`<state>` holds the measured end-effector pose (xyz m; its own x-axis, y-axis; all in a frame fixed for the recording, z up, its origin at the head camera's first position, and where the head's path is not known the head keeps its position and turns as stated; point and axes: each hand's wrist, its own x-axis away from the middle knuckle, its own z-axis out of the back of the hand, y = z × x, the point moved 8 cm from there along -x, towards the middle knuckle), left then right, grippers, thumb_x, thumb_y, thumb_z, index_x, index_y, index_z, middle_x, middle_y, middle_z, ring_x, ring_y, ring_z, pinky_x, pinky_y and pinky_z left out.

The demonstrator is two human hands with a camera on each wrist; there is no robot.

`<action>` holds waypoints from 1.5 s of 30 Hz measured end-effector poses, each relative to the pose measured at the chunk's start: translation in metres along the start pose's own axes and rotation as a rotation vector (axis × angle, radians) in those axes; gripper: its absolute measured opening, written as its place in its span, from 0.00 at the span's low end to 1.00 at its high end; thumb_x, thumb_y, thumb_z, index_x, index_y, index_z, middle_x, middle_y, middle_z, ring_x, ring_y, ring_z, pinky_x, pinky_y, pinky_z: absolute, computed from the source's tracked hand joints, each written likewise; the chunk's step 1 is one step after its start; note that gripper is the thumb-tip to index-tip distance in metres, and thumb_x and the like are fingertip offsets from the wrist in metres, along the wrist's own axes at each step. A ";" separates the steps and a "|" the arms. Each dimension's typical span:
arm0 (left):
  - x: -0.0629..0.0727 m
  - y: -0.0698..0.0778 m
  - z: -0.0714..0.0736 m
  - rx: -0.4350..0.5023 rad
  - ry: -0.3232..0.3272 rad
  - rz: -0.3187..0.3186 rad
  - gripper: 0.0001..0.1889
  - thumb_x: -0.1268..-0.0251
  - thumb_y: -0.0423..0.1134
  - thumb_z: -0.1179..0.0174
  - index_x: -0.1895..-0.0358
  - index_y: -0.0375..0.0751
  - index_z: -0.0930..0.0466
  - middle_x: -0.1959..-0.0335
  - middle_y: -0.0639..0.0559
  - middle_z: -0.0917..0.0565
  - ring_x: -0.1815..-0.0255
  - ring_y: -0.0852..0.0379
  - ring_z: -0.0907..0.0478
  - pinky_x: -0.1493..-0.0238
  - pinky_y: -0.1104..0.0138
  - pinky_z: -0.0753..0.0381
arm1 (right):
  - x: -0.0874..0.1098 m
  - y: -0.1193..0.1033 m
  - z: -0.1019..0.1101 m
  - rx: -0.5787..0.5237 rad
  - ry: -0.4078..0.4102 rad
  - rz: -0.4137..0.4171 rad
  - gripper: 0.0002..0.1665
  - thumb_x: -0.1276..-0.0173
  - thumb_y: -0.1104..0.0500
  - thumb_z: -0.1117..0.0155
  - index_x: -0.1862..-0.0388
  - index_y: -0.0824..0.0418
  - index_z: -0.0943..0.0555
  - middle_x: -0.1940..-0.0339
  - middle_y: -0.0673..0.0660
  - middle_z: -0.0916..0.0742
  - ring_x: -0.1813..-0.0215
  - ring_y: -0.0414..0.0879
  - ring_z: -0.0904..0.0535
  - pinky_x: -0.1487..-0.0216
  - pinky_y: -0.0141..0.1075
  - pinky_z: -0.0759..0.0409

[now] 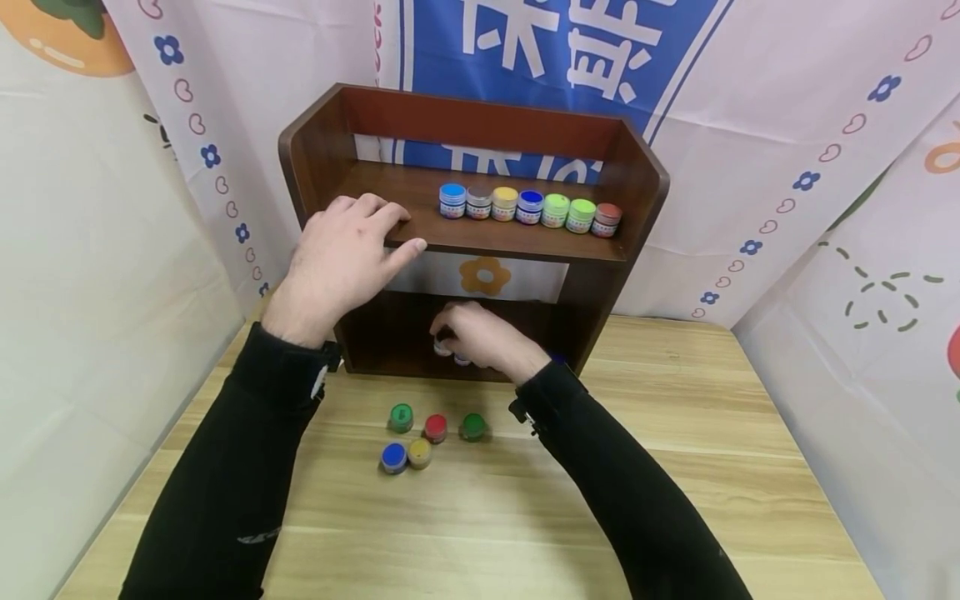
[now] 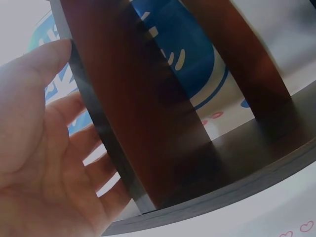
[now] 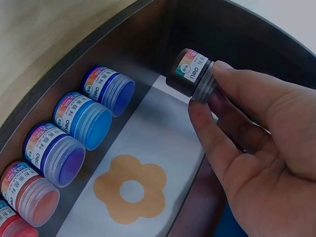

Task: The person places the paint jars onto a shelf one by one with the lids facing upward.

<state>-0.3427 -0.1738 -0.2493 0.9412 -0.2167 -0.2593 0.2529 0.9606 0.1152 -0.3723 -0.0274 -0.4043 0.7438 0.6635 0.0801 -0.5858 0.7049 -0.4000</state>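
My left hand [image 1: 337, 258] grips a board of the dark brown wooden shelf [image 1: 517, 237] at its upper left. In the left wrist view, the thumb touches the board's edge and the fingers [image 2: 89, 138] pass behind it. Inside the lower compartment, my right hand [image 1: 483, 333] pinches a small black paint jar [image 3: 190, 71] by its clear lid, fingertips and thumb around it. The jar is tilted in the right wrist view. Beside it stands a row of paint jars, among them a dark blue jar [image 3: 108, 89], a light blue jar [image 3: 81, 118] and a purple jar [image 3: 54, 153].
Seven-odd aside, several jars, including a yellow jar [image 1: 504, 204], line the upper shelf's right part. On the wooden table [image 1: 675, 467] in front stand several more: a red jar [image 1: 436, 427], a blue jar [image 1: 393, 457], a yellow one and green ones. Printed cloth surrounds the table.
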 end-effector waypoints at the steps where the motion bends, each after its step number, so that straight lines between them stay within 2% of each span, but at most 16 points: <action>1: -0.001 0.000 0.000 0.002 -0.007 0.003 0.34 0.06 0.65 0.44 0.15 0.45 0.23 0.15 0.34 0.22 0.14 0.28 0.27 0.14 0.28 0.23 | -0.001 0.001 0.000 0.003 0.002 -0.005 0.20 0.09 0.61 0.31 0.25 0.61 0.11 0.27 0.61 0.09 0.30 0.52 0.10 0.24 0.47 0.09; 9: -0.003 0.000 0.002 -0.003 -0.045 0.018 0.35 0.06 0.66 0.44 0.14 0.46 0.23 0.13 0.33 0.23 0.13 0.27 0.28 0.14 0.27 0.24 | -0.009 0.007 -0.004 -0.007 -0.004 -0.029 0.20 0.08 0.61 0.32 0.24 0.61 0.12 0.27 0.61 0.09 0.27 0.54 0.10 0.21 0.48 0.11; 16: -0.003 0.000 0.001 -0.004 -0.043 0.017 0.36 0.06 0.66 0.45 0.14 0.46 0.23 0.13 0.33 0.23 0.12 0.28 0.29 0.13 0.27 0.25 | -0.018 0.019 -0.014 -0.053 -0.019 -0.082 0.20 0.07 0.60 0.33 0.23 0.60 0.13 0.26 0.60 0.11 0.30 0.54 0.12 0.22 0.49 0.12; 22: -0.002 0.000 0.000 -0.006 -0.038 0.012 0.36 0.06 0.66 0.45 0.13 0.46 0.24 0.13 0.33 0.23 0.13 0.28 0.28 0.13 0.27 0.25 | -0.021 0.025 -0.022 -0.063 -0.021 -0.083 0.20 0.08 0.62 0.33 0.24 0.60 0.12 0.27 0.61 0.11 0.27 0.55 0.13 0.21 0.50 0.13; 27: -0.001 0.000 0.000 -0.008 -0.038 0.008 0.36 0.06 0.66 0.45 0.13 0.46 0.24 0.13 0.33 0.23 0.13 0.27 0.28 0.13 0.27 0.25 | -0.023 0.027 -0.028 -0.067 -0.029 -0.087 0.20 0.09 0.62 0.32 0.24 0.61 0.12 0.27 0.62 0.12 0.29 0.55 0.14 0.22 0.50 0.12; 37: -0.001 0.001 0.001 -0.007 -0.011 0.001 0.34 0.05 0.65 0.45 0.14 0.45 0.23 0.15 0.34 0.22 0.14 0.28 0.27 0.15 0.28 0.23 | -0.025 0.027 -0.038 -0.001 -0.045 -0.062 0.19 0.10 0.62 0.31 0.25 0.60 0.11 0.28 0.61 0.10 0.26 0.56 0.13 0.20 0.50 0.13; 45: -0.002 0.000 0.000 -0.016 -0.018 0.009 0.34 0.05 0.65 0.46 0.13 0.47 0.24 0.14 0.35 0.22 0.13 0.29 0.28 0.14 0.28 0.23 | -0.027 0.026 -0.042 0.021 -0.055 -0.066 0.19 0.10 0.61 0.30 0.26 0.59 0.10 0.28 0.60 0.09 0.27 0.55 0.12 0.23 0.48 0.11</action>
<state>-0.3444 -0.1730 -0.2490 0.9473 -0.2108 -0.2411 0.2408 0.9652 0.1023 -0.3938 -0.0374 -0.4553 0.7628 0.6276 0.1558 -0.5429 0.7524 -0.3730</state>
